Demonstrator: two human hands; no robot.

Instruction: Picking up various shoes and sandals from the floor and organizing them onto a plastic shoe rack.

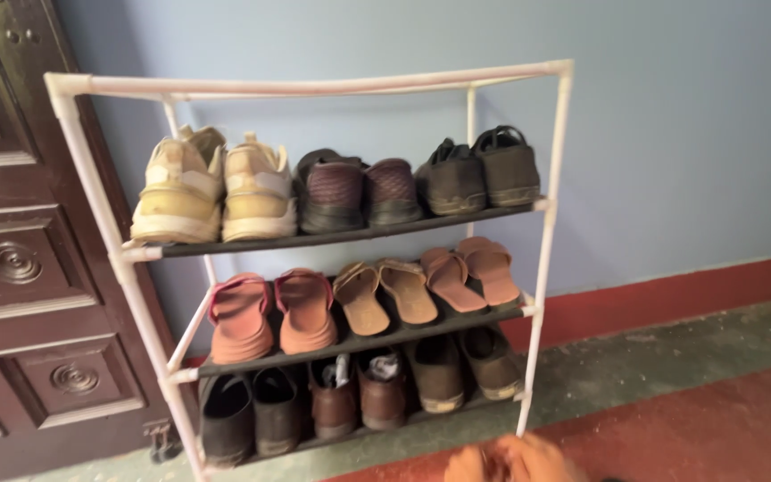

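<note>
hand (pixel 515 461) blurred at bottom edge, grip and side can't tell, near white pipe shoe rack (pixel 548 268), brown shoes (pixel 464 364) on bottom shelf closest, red floor (pixel 698 428) below

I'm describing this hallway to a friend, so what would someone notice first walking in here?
The eye lands first on the white pipe-frame shoe rack against the pale blue wall, its three shelves packed with pairs. Most striking are the cream sneakers at the top left, and the orange-pink sandals on the middle shelf. A carved dark brown door stands left of it, and blurred hands show at the bottom edge.
</note>
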